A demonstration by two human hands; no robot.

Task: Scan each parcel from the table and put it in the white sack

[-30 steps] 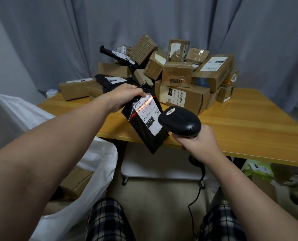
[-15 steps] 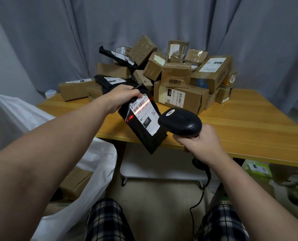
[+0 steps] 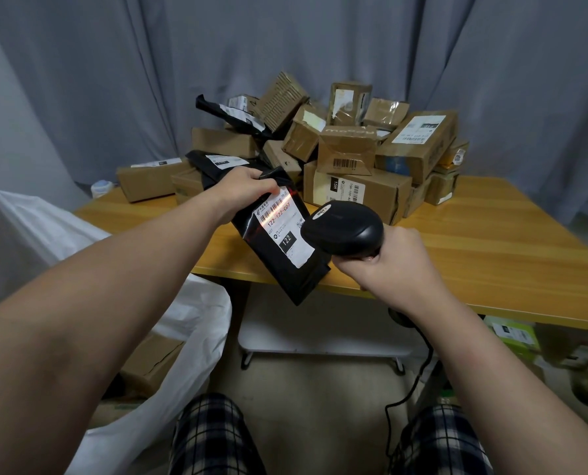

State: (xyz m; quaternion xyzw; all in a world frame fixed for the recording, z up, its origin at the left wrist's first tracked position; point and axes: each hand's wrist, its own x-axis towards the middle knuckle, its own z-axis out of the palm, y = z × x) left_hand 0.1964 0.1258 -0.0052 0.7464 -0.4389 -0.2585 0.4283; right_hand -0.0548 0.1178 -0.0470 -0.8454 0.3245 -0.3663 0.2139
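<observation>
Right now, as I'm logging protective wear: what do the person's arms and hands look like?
The left forearm and right forearm are bare, with no sleeve in view. The left hand and right hand wear no gloves, and no watch, bracelet or ring shows. Dark checked fabric covers the knees.

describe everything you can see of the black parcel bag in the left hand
The black mailer bag is glossy, crinkled plastic. A white label on it shows a barcode, 122-122-007, a small QR code and a black 122 box; a red scan line crosses the barcode. The left hand grips its top end, holding it tilted over the table edge, before the scanner.
</observation>
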